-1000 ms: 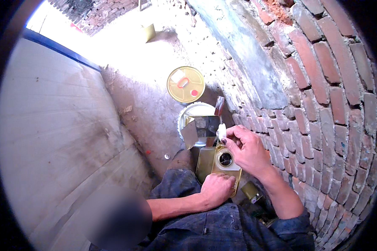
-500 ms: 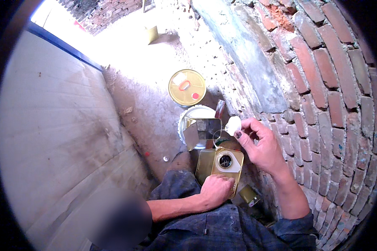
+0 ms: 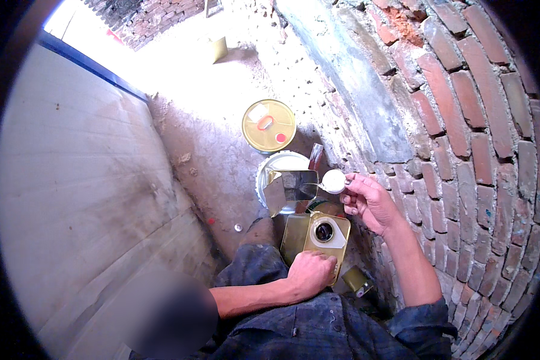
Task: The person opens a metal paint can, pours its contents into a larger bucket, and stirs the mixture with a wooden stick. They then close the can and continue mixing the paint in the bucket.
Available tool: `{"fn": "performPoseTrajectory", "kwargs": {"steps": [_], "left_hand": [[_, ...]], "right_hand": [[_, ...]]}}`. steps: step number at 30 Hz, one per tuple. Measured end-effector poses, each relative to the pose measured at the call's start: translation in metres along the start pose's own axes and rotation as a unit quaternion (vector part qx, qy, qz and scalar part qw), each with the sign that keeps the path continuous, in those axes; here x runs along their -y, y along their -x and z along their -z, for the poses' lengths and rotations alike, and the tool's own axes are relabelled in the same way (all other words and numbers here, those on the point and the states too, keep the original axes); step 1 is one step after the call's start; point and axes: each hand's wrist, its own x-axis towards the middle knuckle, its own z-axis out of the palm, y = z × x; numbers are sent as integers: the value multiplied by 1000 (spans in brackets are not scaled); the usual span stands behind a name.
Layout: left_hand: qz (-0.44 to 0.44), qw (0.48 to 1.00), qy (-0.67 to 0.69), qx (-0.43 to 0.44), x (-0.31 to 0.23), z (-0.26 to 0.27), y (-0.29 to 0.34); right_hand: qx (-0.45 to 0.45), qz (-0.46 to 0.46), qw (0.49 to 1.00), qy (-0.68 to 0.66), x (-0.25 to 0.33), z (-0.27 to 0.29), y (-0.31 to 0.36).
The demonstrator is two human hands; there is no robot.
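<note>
A rough brick wall point(image 3: 462, 150) curves up the whole right side, its mortar thick and uneven, with bare grey plaster point(image 3: 366, 102) smeared along its far stretch. Opposite stands a pale panel point(image 3: 72, 168), smudged dark low down and edged in blue at the top. Between them runs a dusty floor point(image 3: 198, 141), washed white by light at the far end.

On this floor sits a drum with a round yellow lid point(image 3: 269, 117), and just nearer, a white bucket point(image 3: 263, 183) with an open-topped tin point(image 3: 276, 198) over its near part. Nearest the person is a yellow can point(image 3: 319, 241), its round mouth uncovered. The left hand point(image 3: 311, 273) lies on the near end of its top, fingers curled closed on it. The right hand point(image 3: 366, 201), partly closed, pinches a white cap point(image 3: 334, 181) beyond the can, beside the tin. A small tin point(image 3: 357, 279) lies right of the can; a tiny white disc point(image 3: 238, 228) and a red scrap point(image 3: 211, 221) dot the floor.
</note>
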Motion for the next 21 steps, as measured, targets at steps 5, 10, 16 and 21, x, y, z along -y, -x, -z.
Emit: {"fn": "performPoseTrajectory", "kwargs": {"steps": [5, 10, 16, 21], "left_hand": [[-17, 999, -26, -29, 8, -13, -1], [-17, 999, -20, -19, 4, -9, -4], [-29, 999, -23, -20, 0, -9, -3], [-36, 999, -24, -19, -2, -7, -4]], "right_hand": [[11, -54, 998, 5, -3, 9, -4], [13, -119, 988, 100, -8, 28, -19], [-18, -149, 964, 218, -21, 39, -52], [-22, -208, 967, 148, -26, 49, -61]]}}
